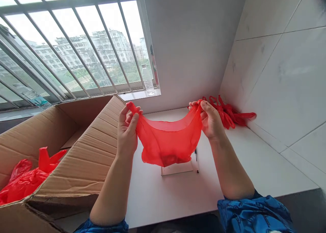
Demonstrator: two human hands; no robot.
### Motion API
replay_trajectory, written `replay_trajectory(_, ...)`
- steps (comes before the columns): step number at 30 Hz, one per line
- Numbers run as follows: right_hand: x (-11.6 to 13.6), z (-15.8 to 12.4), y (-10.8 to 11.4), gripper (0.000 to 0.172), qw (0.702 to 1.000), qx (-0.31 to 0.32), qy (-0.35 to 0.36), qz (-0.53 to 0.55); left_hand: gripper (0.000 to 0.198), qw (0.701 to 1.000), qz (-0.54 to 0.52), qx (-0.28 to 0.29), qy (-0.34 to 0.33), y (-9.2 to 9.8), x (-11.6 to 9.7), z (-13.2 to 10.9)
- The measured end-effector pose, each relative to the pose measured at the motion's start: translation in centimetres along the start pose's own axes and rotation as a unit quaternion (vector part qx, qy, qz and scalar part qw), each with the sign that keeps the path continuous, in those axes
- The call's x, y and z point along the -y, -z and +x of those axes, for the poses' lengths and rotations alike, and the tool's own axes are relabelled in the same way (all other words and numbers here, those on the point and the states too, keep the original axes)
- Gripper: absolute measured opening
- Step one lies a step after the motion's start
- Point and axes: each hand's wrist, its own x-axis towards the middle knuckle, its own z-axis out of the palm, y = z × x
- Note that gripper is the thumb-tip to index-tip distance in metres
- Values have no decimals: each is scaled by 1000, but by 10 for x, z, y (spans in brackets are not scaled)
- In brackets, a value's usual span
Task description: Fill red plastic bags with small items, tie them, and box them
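A thin red plastic bag (170, 141) hangs stretched between my two hands above the white table. My left hand (128, 127) pinches one handle of it, with the thumb pressed against the fingers. The other handle is gripped by my right hand (209, 119) at about the same height. Something darker shows through the bottom of the bag; I cannot make out what it is. Beneath the bag lies a flat pale pad or booklet (177, 169), partly hidden, and beside it a dark pen (197, 163).
An open cardboard box (99, 138) stands at the left, with red plastic bags (28, 178) inside. More red bags (229, 114) lie at the table's back right by the tiled wall. A clear bottle (147, 80) stands on the sill of the barred window; another bottle (33, 95) lies farther left.
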Motion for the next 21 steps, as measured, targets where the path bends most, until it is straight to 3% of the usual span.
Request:
replay_trajectory(3,1,-7,-8,21,997,47,-19,55,55,997,-39,51,49,-12,6,-7)
replay_trajectory(6,-2,-14,-19,31,993,95,-44,52,47,992,-81,60,79,-27,9,-10)
replay_trajectory(9,-11,-19,-26,45,988,139,-63,-17,34,988,-103,71,92,-38,12,-12)
replay_trajectory(13,-27,-23,-33,57,969,187,-62,-151,28,967,-100,166,165,-42,24,-20)
replay_trajectory(16,-39,-25,-39,46,958,221,-56,-172,29,951,-75,225,200,-39,38,-30)
replay_trajectory(18,-46,-26,-41,36,959,235,-83,-138,29,951,-49,250,177,-36,47,-35)
replay_trajectory(21,-55,-24,-42,34,962,216,-153,-70,31,956,-18,257,138,-34,55,-38)
